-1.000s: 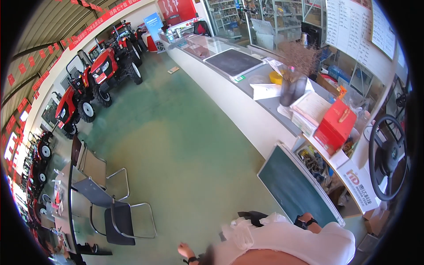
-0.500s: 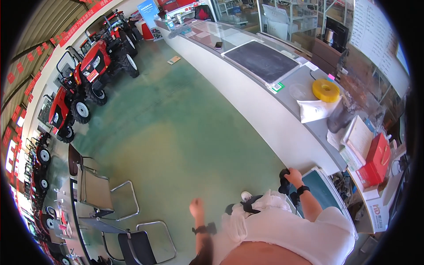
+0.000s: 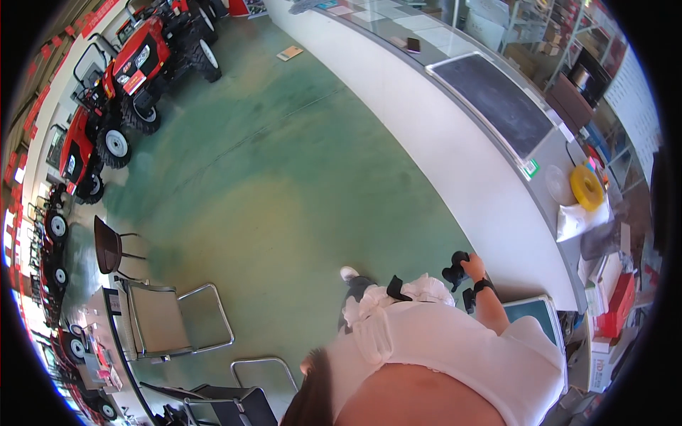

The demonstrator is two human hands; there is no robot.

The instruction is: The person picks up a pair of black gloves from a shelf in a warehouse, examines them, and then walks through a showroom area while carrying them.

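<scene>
While the person is standing beside the long white worktop (image 3: 455, 142), the right hand (image 3: 474, 268) is closing around a small black object (image 3: 455, 268) just off the worktop's front face, near its lower end. That object is too small and dark to tell its long axis or which way it is pointing. The left hand is hiding behind the white clothing, so I cannot tell its state. A yellow disc (image 3: 587, 187) is lying on the worktop above the hand, and red tractors (image 3: 135, 64) are standing far across the green floor (image 3: 270, 184) from the worktop.
</scene>
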